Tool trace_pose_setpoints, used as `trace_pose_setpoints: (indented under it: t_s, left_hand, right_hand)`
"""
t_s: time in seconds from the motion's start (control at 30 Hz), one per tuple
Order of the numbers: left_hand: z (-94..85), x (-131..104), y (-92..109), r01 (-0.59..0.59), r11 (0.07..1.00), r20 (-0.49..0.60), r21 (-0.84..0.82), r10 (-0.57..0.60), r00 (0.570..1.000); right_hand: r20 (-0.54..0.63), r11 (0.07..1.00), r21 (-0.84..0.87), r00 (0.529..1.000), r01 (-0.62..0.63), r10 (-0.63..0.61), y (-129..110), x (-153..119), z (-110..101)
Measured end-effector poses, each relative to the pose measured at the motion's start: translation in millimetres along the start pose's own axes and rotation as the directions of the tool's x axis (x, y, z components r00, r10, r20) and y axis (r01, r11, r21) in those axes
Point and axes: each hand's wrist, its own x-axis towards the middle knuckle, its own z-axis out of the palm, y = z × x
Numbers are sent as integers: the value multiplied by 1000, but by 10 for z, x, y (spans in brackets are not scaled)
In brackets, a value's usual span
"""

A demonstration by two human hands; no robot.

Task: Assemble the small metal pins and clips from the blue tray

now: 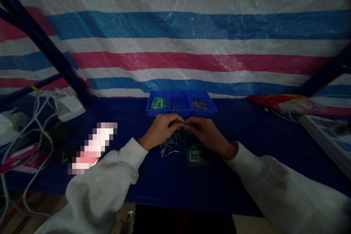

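My left hand (165, 126) and my right hand (206, 133) meet fingertip to fingertip above the blue table. Both are closed in a pinch, and what lies between the fingers is too small to make out. Under them is a loose pile of thin metal pins (170, 147), rivet-like in shape. A small greenish see-through bag (195, 155) with metal pieces inside lies just below my right hand. Behind the hands stands a blue three-part tray (179, 112). Its left part holds green packets (158, 103), the middle a few pins, the right many short metal pieces (200, 104).
On the left are white cables (41, 131), a white box-shaped device (68, 106), a pink package (24, 159) and a bright blurred-out object (93, 148). At right lie a red bag (276, 101) and a white box (326, 139). A striped sheet (192, 25) hangs behind.
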Motion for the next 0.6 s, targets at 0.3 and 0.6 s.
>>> trace_pose_setpoints:
  t_s: [0.3, 0.6]
  left_hand:
    - [63, -2, -46, -1, 999, -44, 36, 3, 999]
    - [107, -46, -88, -80, 977, 23, 195, 77, 997]
  right_hand:
    - [-64, 997, -35, 995, -76, 73, 28, 42, -89]
    - [-272, 854, 426, 857, -300, 437, 235, 137, -262]
